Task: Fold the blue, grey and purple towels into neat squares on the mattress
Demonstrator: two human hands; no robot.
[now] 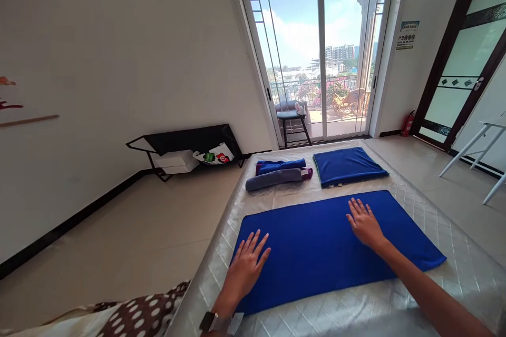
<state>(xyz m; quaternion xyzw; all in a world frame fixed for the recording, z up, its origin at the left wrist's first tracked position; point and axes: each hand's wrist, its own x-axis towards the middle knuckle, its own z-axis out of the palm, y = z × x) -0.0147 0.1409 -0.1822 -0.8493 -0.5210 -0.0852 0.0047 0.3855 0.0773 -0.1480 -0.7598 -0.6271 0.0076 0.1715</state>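
A blue towel (308,253) lies spread flat across a pale quilted mattress (276,200). On its left end rests my left hand (247,263), palm down with the fingers apart and a watch on the wrist. My right hand (364,225) is laid out toward the towel's far right part, fingers stretched and holding nothing. Beyond the towel, a folded blue cloth (350,166) lies at the right. To its left are a rolled grey towel (276,179) and a blue one (280,165) behind it.
A brown polka-dot cloth (138,316) shows at the lower left. By the wall stands a black rack (182,139) with white boxes (176,162) and a bag. Glass sliding doors (320,63) and a dark stool (291,116) are beyond the mattress. A white-legged table (494,121) stands right.
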